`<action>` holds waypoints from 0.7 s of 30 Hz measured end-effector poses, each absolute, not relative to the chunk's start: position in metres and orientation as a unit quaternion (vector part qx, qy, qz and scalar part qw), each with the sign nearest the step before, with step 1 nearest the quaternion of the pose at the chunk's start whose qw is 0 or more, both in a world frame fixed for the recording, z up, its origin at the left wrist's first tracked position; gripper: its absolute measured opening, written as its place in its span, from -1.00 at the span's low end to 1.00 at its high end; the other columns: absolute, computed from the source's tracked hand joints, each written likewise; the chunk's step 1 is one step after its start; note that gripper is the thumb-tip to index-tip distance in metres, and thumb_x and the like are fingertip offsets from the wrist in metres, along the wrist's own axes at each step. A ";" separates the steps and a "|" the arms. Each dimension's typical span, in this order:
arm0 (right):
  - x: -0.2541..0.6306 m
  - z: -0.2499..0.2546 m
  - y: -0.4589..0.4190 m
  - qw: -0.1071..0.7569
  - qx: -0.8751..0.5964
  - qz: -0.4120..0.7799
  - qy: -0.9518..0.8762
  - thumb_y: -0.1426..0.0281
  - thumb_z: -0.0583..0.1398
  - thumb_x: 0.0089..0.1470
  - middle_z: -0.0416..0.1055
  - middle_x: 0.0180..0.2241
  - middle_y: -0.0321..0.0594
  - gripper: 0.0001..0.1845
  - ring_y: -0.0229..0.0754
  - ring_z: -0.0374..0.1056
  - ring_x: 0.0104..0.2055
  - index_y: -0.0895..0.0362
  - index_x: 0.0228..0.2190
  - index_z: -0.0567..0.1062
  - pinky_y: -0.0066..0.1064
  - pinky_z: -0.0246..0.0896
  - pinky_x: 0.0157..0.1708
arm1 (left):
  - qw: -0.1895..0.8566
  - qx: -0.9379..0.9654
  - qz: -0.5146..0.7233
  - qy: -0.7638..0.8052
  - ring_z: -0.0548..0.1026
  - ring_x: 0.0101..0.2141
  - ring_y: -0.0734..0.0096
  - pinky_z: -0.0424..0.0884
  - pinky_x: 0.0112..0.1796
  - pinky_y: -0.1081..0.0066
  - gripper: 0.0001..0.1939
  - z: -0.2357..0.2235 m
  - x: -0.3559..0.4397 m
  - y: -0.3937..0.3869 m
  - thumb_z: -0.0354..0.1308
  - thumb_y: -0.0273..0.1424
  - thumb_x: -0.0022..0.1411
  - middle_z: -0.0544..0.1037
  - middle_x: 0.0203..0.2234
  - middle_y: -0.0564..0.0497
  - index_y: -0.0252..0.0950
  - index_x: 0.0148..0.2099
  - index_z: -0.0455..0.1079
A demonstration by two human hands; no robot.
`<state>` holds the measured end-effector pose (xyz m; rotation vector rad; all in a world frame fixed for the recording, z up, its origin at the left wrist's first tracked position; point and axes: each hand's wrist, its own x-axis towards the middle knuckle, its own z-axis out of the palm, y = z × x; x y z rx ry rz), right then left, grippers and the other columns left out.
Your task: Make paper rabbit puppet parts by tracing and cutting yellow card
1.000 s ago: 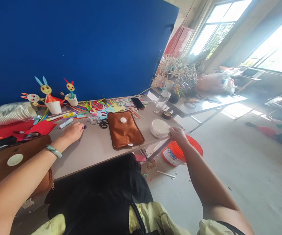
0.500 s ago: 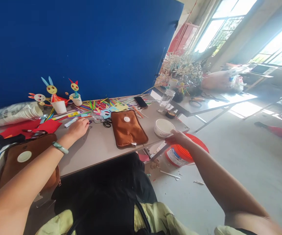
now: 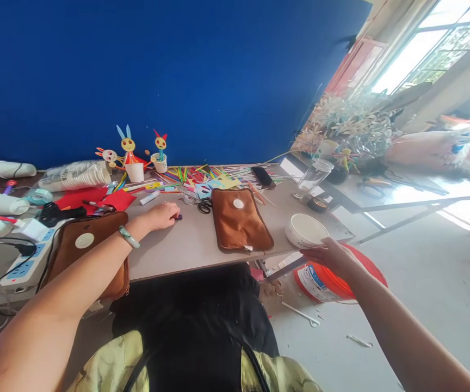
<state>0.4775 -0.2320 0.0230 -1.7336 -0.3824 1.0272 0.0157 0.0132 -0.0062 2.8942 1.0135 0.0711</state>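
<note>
My left hand is closed and low over the table, on a small thing whose dark blue end pokes out past the fingers; the rest of it is hidden. Black-handled scissors lie just right of that hand. A brown hot-water bag with a white round disc is flat in the middle of the table. At the table's right front edge, my right hand grips the near side of a white bowl, fingers against its lower wall. The bowl is upright, and no contents can be made out.
A second brown bag and a power strip lie at left. Paper cups, craft puppets and coloured sticks line the back. A phone, a glass jar and black tape stand right; an orange bucket is below.
The view has turned left, so everything sits further right in the picture and more of the left end shows. Both hands keep nearly the same places at the table.
</note>
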 end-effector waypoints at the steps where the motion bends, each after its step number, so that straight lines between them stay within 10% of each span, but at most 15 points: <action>1: 0.478 0.021 -0.233 0.524 -0.709 0.446 -0.154 0.45 0.11 0.16 0.59 -0.36 0.19 -0.77 0.04 0.58 -0.28 0.29 -0.32 0.56 -0.25 0.44 -0.13 | 0.041 0.944 0.021 0.327 0.54 -0.22 0.20 0.41 -0.19 0.32 -0.82 -0.004 0.014 0.011 0.05 -0.59 0.15 0.57 -0.25 -0.11 -0.29 -0.27 0.44; 8: 0.477 0.010 -0.247 0.609 -0.631 0.468 -0.108 0.43 0.20 0.10 0.59 -0.31 0.00 -0.85 -0.05 0.57 -0.25 0.16 -0.26 0.54 -0.36 0.48 -0.10 | 0.056 0.958 -0.013 0.282 0.53 -0.14 0.19 0.40 -0.14 0.31 -0.58 0.007 0.012 -0.020 0.03 -0.68 0.08 0.55 -0.14 -0.08 -0.27 -0.03 0.39; 21: 0.466 0.010 -0.269 0.663 -0.612 0.421 -0.093 0.41 0.15 -0.02 0.60 -0.37 -0.07 -0.75 -0.07 0.58 -0.30 0.09 -0.26 0.53 -0.29 0.59 -0.16 | -0.063 0.972 0.037 0.221 0.52 -0.19 0.22 0.43 -0.11 0.26 -0.68 -0.010 0.007 -0.020 -0.06 -0.71 0.22 0.52 -0.18 -0.12 -0.26 -0.21 0.44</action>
